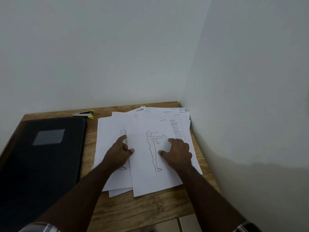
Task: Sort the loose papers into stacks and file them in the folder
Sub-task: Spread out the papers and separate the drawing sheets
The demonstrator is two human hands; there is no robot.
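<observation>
On the wooden desk (147,208) against pale walls (117,47), loose papers (150,164) spread

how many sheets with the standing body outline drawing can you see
2. One sheet lies on top of the pile, between the two hands, drawing fully shown. The second sheet lies left of it, drawing partly covered by the left hand and the top sheet. More may be hidden underneath.
</observation>
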